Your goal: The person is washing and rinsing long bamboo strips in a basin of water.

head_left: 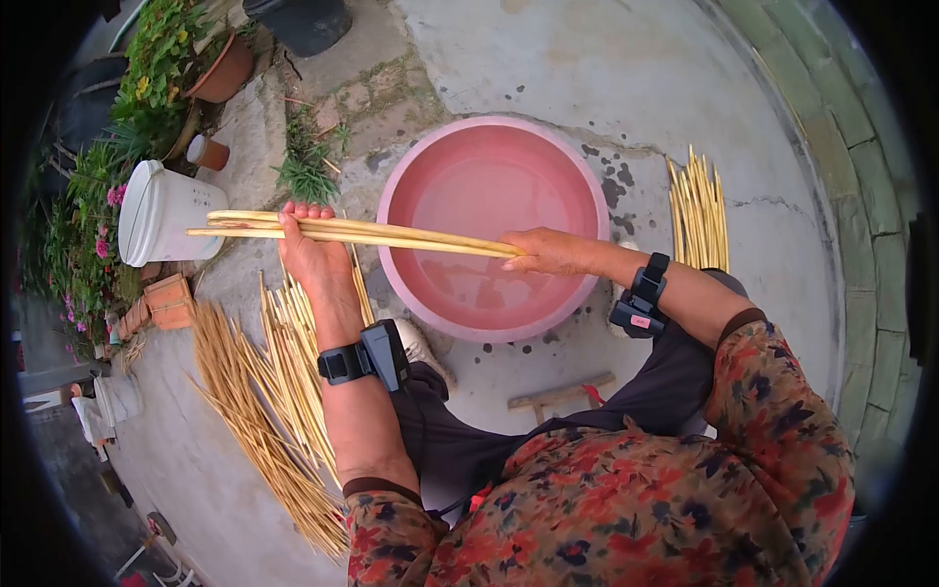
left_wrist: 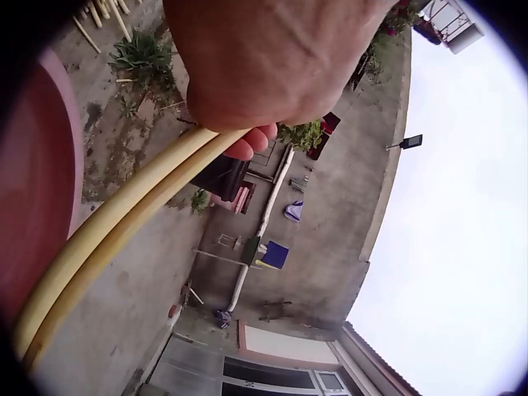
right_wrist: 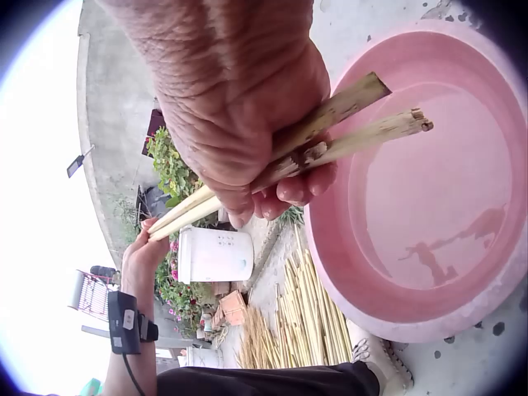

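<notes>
A pair of long, pale yellow plant stalks [head_left: 421, 235] lies across the view above a pink basin [head_left: 489, 336] with water in it. My left hand [head_left: 318, 262] grips them toward their left end, thumb on the near side and fingertips showing beyond. At the other end, my right hand [head_left: 550, 251] holds the stalks over the basin. Its fingers [right_wrist: 293, 190] curl round them in the right wrist view, and the cut ends [right_wrist: 404, 124] stick out past the hand. The left wrist view shows the stalks [left_wrist: 124, 219] running side by side from the left hand, slightly bent.
More stalks [head_left: 293, 342] lie on the ground at the left, beside thinner brownish ones [head_left: 230, 382]. Another bundle [head_left: 699, 210] is at the right. A white bucket [head_left: 166, 215], potted plants [head_left: 223, 68] and bricks [head_left: 168, 301] stand at the left. A small wooden stool [head_left: 558, 391] is between the legs.
</notes>
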Available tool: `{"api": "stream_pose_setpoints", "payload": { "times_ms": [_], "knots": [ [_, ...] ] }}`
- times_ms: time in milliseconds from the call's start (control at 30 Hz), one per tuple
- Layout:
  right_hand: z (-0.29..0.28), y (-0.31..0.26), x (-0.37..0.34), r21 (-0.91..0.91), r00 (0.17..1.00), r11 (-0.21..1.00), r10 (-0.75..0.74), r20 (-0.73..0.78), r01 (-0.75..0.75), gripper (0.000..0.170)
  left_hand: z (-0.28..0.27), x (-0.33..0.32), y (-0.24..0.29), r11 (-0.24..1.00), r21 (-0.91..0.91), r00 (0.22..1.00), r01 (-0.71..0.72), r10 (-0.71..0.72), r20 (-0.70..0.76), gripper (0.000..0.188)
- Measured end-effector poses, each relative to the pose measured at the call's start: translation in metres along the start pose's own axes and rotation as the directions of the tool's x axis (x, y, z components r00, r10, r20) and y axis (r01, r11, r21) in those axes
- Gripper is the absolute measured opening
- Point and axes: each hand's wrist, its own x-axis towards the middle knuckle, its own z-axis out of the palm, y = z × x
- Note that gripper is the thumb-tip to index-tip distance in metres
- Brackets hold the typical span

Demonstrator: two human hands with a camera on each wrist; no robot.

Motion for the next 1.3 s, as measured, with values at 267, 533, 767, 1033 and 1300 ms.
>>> {"api": "stream_pose_setpoints", "payload": {
  "times_ms": [267, 533, 767, 1033, 1300],
  "knots": [
    [0.001, 0.003, -0.001, 0.126, 0.997, 0.989, 0.081, 0.01, -0.082, 0.036, 0.028, -0.024, -0.029, 0.986, -0.111, 0.984, 0.121, -0.105, 0.146, 0.018],
    [-0.006, -0.01, -0.005, 0.484, 0.967, 0.844, 0.149, 0.207, -0.234, 0.038, 0.036, -0.038, -0.039, 0.93, -0.012, 0.914, 0.366, -0.357, 0.195, 0.019],
    [-0.006, -0.036, -0.006, 0.395, 0.996, 0.919, 0.038, -0.075, -0.006, 0.032, 0.039, -0.035, -0.045, 0.962, 0.058, 0.945, 0.266, -0.272, 0.179, 0.013],
    [0.001, -0.022, 0.017, -0.345, 0.896, 0.937, -0.194, -0.399, 0.05, 0.022, 0.044, -0.042, -0.051, 0.97, 0.168, 0.966, 0.175, -0.202, 0.16, 0.012],
    [-0.005, -0.053, 0.034, -0.403, 0.904, 0.91, -0.089, -0.417, -0.097, 0.029, 0.05, -0.073, -0.079, 0.932, 0.245, 0.952, 0.268, -0.295, 0.079, 0.013]
  ]
}}
